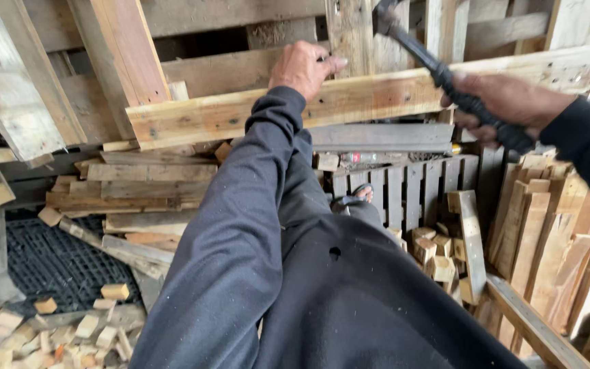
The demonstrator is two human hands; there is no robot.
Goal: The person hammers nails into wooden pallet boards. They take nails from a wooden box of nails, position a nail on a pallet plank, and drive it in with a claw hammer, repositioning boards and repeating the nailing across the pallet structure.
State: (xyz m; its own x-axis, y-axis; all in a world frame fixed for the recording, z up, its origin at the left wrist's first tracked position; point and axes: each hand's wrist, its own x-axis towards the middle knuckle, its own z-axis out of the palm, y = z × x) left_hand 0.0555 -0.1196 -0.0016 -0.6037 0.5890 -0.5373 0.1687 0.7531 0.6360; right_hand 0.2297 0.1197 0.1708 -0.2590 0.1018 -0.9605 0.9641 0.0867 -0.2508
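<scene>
A: Start near. What lies closest?

B: The person's dark trousers (pixel 349 287) fill the bottom, with 1 sandalled foot (pixel 358 198) showing past the knee. Wood offcuts (pixel 76 335) are scattered low on the left, and upright slats (pixel 548 239) lean on the right.

A: And the hands?

B: The left hand (pixel 303 67) reaches out on a straight, sleeved arm. Its palm presses the top edge of the plank (pixel 295 109), fingers (pixel 326 65) spread loosely and pointing right, thumb side toward the upright post (pixel 349 34). It braces rather than grips; nothing is enclosed.

A: The right?

B: The right hand (pixel 507 102) is wrapped tight round the dark grip of a hammer (pixel 438 72), wrist cocked, forearm entering from the right edge. The shaft slants up and left from the knuckles; the head sits above the plank, just right of the left fingertips.

A: How would that plank handle?

B: I'd judge it stiff, rough-sawn, fairly heavy for its length, likely splintery, not slippery. It lies level across the pallets (pixel 172 41), directly under both hands. The top edge, where the palm rests, looks the sound place to steady it.

A: The hammer?

B: Head-heavy, I'd guess, with a ribbed handle that grips well low down, where the fist is.
</scene>
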